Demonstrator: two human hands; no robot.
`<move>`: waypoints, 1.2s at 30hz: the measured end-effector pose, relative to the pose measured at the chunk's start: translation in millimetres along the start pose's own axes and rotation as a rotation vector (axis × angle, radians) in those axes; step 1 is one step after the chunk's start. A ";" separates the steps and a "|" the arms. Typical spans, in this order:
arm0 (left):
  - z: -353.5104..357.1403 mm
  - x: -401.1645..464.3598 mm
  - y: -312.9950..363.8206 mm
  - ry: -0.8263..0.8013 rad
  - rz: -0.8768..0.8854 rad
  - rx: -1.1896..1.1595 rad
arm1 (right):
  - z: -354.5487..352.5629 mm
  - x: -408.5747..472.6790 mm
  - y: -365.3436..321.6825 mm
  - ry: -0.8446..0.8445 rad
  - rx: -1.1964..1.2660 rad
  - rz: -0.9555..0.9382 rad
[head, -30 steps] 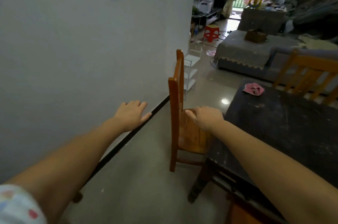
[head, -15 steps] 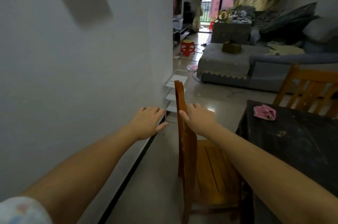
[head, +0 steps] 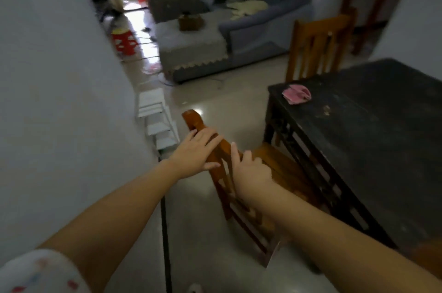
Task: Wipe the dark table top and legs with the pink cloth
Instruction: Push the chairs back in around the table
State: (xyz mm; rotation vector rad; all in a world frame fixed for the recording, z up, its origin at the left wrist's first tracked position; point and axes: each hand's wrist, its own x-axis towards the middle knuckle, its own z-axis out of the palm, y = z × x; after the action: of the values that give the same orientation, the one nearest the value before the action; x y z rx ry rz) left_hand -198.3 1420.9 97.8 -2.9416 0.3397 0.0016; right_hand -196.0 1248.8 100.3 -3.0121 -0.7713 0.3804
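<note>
Crumpled pink cloth [head: 296, 94] lies untouched near the corner of the dark wooden table [head: 373, 130]. Beside it, both hands grip the orange-brown wooden chair [head: 239, 161] back: left hand [head: 196, 153] laid over the top rail, right hand [head: 251, 173] curled around it.

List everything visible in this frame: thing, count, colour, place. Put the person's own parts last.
table: 1, dark, right
cloth: 1, pink, on the table's far corner
near chair: 1, orange-brown wood, tucked at the table's left side
far chair: 1, orange-brown wood, beyond the table
sofa: 1, grey-blue, background
stool: 1, red, by the left wall
rack: 1, white, against the left wall
left hand: on the near chair's backrest
right hand: on the same backrest
</note>
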 end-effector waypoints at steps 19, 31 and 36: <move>17.0 88.9 -43.6 -0.024 0.351 -0.303 | 0.3 -3.0 -0.6 0.246 0.213 0.456; 20.0 188.3 -46.2 0.056 0.601 -0.303 | -5.7 47.4 33.4 0.291 0.171 0.560; 20.3 232.5 -59.3 0.051 0.654 -0.291 | -11.8 79.8 38.8 0.314 0.162 0.618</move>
State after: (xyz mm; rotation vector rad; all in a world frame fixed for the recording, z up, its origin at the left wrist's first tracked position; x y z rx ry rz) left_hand 42.0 1428.8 83.3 -2.9486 1.3913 0.0686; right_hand -107.1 1253.1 90.7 -2.9702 0.2107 -0.0391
